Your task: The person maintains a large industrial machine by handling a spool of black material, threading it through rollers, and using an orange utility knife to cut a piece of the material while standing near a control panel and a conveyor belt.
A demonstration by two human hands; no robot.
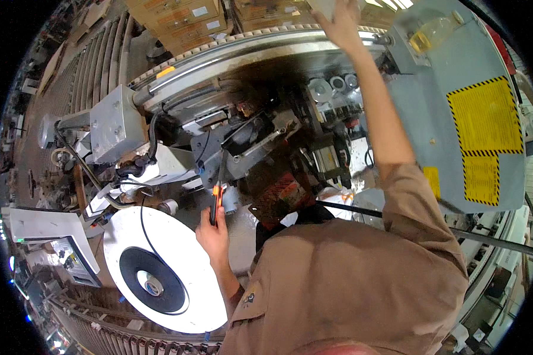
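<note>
One wide machine (324,158) fills the middle, a long metal rail (237,62) crossing its far side and a large white disc (202,278) near its left. Among the parts sits a grey metal plate (243,167). The right hand (341,26) is raised by the rail, fingers spread; any contact is unclear. The left hand (213,234) is curled closed around the orange-and-black handle of a slim tool (218,201), its shaft reaching the plate. Best to keep wrist and shaft aligned, push lightly, and watch the tip against slipping.
</note>
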